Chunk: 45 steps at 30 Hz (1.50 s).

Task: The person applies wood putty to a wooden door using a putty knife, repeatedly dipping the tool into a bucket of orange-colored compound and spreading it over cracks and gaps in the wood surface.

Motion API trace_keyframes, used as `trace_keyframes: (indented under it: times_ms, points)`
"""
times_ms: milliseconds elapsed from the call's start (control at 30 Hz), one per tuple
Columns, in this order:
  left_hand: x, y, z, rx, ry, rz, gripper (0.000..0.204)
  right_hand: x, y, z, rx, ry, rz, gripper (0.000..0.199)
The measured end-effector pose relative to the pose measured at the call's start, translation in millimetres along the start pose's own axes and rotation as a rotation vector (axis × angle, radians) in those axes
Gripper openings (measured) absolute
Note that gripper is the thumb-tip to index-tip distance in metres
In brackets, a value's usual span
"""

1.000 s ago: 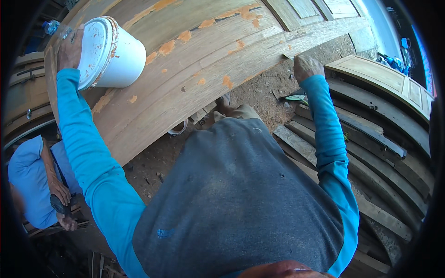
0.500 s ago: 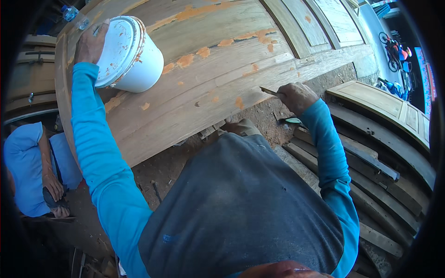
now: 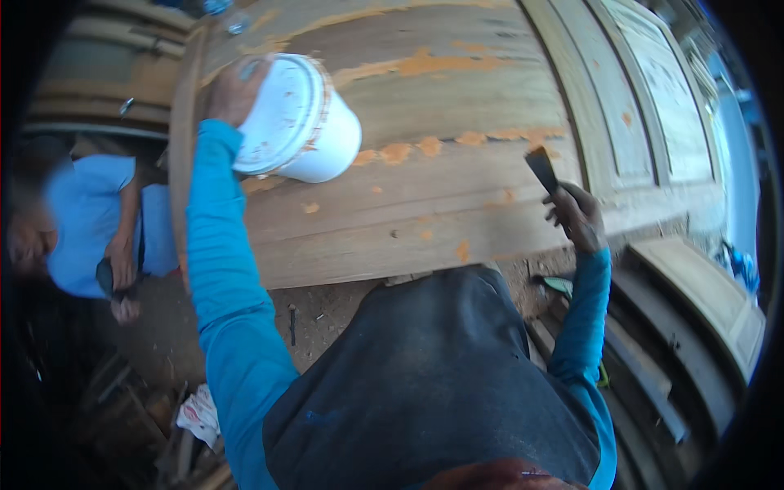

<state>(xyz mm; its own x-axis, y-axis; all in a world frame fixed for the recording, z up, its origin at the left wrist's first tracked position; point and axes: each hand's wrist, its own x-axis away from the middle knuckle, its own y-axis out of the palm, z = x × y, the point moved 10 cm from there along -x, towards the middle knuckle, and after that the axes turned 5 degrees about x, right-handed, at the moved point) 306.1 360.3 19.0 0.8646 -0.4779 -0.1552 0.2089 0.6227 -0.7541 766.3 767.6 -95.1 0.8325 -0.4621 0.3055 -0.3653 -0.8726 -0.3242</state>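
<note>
In the head view, a white round plastic bucket (image 3: 336, 145) with an orange-smeared lid (image 3: 282, 122) is on or just above a brown wooden panelled door (image 3: 457, 212); the left hand (image 3: 237, 91) grips the bucket's rim, probably its firmest hold. The bucket looks stiff; contents hidden, weight uncertain. Right of the bucket, the right hand (image 3: 580, 219) pinches a dark flat-bladed putty knife (image 3: 542, 169), likely light.

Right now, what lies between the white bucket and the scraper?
Head view: between the bucket and the scraper, only the wooden panel with a row of orange patches; nothing loose shows.
</note>
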Motion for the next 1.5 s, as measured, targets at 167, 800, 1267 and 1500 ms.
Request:
trace_keyframes:
  times_ms: [167,800,1267,1500]
  points:
    - [-14.6,-3.8,49.7,-0.109,-0.089,-0.022,0.061,-33.3,-22.1,50.1,-0.159,-0.039,0.034,0.051]
    - [-1.3,-6.3,21.3,-0.113,-0.175,0.109,0.056,-149.8,-27.4,5.1,-0.299,0.006,0.077,0.032]
    - [-9.6,2.4,14.3,-0.019,-0.225,0.055,0.052,-209.2,-45.4,7.7,-0.098,-0.063,0.066,0.040]
    - [-11.5,1.8,11.4,-0.008,-0.232,0.061,0.052,-239.2,-38.4,-31.6,0.334,-0.330,0.129,0.039]
